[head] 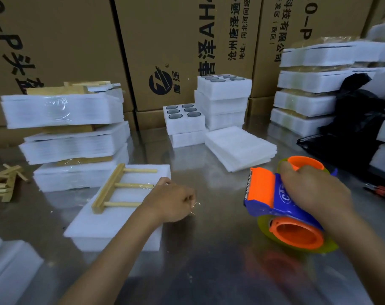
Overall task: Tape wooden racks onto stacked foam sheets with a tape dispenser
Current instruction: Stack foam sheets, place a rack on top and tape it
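Wooden rack (117,187) lies flat on the foam stack (112,219), front left on the table (220,249); its spine runs near-to-far and its three pegs point right, toward the left hand (172,200). Left fingers are curled at the foam's right edge by the peg tips, apparently pinching clear tape, which is barely visible. Right hand (314,190) grips the tape dispenser (290,208), well right of the rack, blade facing left. Right fingertips are hidden.

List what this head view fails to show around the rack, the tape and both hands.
- Left hand: curled fingertips hidden behind its own knuckles; tape between them too faint to confirm.
- Tape dispenser: handle covered by the right hand.
- Wooden rack: rod tips hidden by the left hand.
- Loose wooden pieces: cut off by the left edge.
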`<state>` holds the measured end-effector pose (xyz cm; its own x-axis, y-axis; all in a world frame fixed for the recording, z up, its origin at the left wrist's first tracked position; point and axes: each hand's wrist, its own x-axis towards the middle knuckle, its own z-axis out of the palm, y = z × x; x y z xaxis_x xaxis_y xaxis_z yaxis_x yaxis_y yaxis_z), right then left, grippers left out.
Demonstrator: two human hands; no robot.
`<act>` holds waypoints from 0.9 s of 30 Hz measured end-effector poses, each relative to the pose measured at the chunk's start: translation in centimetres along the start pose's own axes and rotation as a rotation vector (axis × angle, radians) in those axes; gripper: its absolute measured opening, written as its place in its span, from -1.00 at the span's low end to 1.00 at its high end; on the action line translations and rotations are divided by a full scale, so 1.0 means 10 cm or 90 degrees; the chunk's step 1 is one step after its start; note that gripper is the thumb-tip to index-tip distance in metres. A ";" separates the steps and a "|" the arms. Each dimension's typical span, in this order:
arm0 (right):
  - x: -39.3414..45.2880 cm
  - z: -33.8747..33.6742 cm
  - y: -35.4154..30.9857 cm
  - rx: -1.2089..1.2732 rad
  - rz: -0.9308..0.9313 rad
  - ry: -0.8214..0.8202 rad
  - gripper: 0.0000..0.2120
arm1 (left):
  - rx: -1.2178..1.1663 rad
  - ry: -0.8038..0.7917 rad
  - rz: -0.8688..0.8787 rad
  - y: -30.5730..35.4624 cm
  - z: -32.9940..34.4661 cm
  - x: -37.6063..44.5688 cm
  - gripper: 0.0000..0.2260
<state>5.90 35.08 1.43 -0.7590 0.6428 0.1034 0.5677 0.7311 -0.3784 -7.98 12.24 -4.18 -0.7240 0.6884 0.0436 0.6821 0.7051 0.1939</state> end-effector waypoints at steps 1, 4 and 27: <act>-0.04 0.00 0.02 0.022 0.010 0.021 -0.55 | 0.063 -0.016 -0.001 0.01 0.01 0.01 -0.81; -0.19 0.04 0.02 -0.022 -0.032 0.098 -0.61 | 0.250 -0.051 -0.019 0.04 0.04 0.01 -0.75; 0.42 0.81 -0.78 0.101 -0.203 0.332 -0.44 | 0.037 -0.049 -0.056 0.02 0.02 0.05 -0.73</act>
<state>-4.30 30.16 -2.65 -0.6049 0.4555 0.6532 0.2556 0.8879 -0.3825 -8.19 12.74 -4.31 -0.7724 0.6334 -0.0464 0.6232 0.7700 0.1368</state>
